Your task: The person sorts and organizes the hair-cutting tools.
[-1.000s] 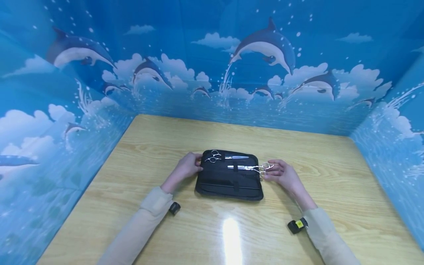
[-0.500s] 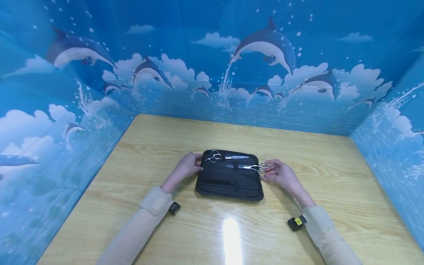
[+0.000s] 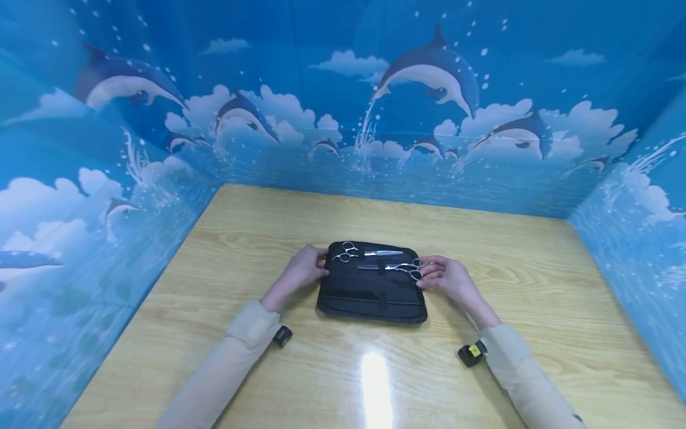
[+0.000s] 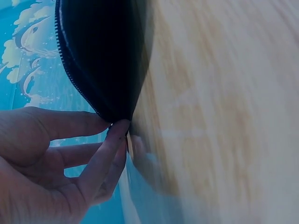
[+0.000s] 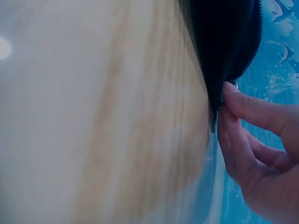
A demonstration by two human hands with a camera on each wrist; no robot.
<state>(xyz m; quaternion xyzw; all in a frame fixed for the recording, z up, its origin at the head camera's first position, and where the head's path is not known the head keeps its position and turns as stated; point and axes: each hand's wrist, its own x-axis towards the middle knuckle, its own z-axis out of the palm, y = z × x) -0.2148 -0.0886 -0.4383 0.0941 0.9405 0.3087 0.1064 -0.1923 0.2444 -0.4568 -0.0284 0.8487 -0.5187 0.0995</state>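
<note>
A black zip case [image 3: 345,287] lies spread flat on the wooden table, with two pairs of silver hairdressing scissors in it. The upper scissors [image 3: 383,253] have their rings to the left. Below them, the lower scissors [image 3: 393,267] run under a black strap, rings to the right. My right hand [image 3: 450,279] holds those rings at the case's right edge; its grip is partly hidden. In the right wrist view, thumb and fingers meet by the case's corner. My left hand [image 4: 60,158] pinches the case's left edge between thumb and fingers, beside the zip teeth.
Blue dolphin-print sheets [image 3: 343,89] stand around the back and sides of the table [image 3: 257,220]. A bright light reflection [image 3: 375,381] shows on the tabletop in front of the case. Small black devices sit at both wrists.
The lower scissors have slid left through the strap, their rings now over the case's right edge. My right hand has moved left with them. The left hand keeps its place.
</note>
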